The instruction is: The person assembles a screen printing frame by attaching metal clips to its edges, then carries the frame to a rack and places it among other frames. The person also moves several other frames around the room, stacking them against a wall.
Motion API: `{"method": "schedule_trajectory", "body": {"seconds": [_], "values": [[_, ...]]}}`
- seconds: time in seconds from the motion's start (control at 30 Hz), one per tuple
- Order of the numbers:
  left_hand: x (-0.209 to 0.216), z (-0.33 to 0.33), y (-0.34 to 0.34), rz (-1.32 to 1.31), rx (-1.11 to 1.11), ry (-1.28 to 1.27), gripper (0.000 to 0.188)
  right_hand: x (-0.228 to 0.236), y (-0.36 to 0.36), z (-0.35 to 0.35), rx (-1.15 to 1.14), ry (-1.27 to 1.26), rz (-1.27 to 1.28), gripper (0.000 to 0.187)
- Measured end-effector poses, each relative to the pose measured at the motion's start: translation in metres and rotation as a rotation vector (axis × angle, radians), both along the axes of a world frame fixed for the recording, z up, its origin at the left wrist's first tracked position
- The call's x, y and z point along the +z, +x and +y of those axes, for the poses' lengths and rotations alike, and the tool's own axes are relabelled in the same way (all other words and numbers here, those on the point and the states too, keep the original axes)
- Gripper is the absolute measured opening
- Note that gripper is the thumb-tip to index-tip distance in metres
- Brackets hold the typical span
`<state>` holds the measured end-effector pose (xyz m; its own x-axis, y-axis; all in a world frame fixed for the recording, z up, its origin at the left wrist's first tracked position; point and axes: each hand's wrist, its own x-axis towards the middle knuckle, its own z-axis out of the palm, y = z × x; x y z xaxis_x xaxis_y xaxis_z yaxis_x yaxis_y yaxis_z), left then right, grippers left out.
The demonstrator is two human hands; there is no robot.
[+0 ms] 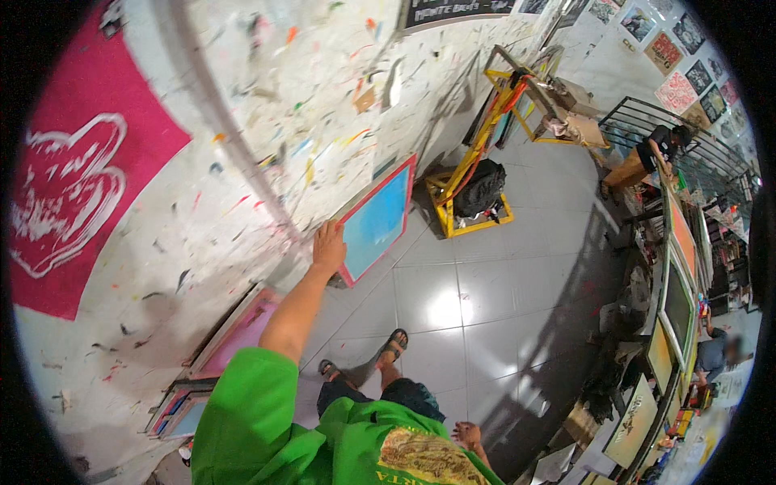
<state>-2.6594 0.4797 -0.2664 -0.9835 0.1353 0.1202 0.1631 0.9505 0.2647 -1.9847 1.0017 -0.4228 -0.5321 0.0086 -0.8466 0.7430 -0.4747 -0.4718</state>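
Observation:
My left hand (329, 247) is closed on the near edge of a screen-printing frame (377, 217) with blue mesh and a pinkish-red border. The frame stands tilted beside the paint-spattered wall, its lower corner close to the floor. My left arm reaches forward out of a green sleeve. Low on the right, by my hip, hangs my right hand (467, 435), with its fingers loosely bent, slightly apart and nothing visible in them.
More frames (242, 327) lean along the left wall. Ahead, a yellow metal stand (473, 166) holds a black bag (482, 190) at its base. A long rack of printing boards (679, 311) runs down the right, where two other people (647, 158) are.

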Motion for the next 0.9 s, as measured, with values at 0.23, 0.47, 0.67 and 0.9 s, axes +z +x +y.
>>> {"method": "schedule_trajectory", "body": {"seconds": [0.23,0.47,0.67,0.9], "values": [[-0.009,0.079,-0.061,-0.29,0.272,-0.146,0.092,0.029,0.023,0.025,-0.207,-0.049,-0.071,0.016],[-0.052,0.1,-0.032,-0.156,0.234,0.043,0.06,0.02,-0.042,0.088,0.034,0.096,-0.051,0.027],[-0.057,0.189,0.038,-0.132,0.126,0.225,0.048,0.044,-0.16,0.119,0.447,0.728,-0.085,0.033],[0.017,0.168,0.176,-0.179,0.084,0.363,0.044,0.252,-0.429,-0.005,0.84,1.481,0.621,0.052]]}}
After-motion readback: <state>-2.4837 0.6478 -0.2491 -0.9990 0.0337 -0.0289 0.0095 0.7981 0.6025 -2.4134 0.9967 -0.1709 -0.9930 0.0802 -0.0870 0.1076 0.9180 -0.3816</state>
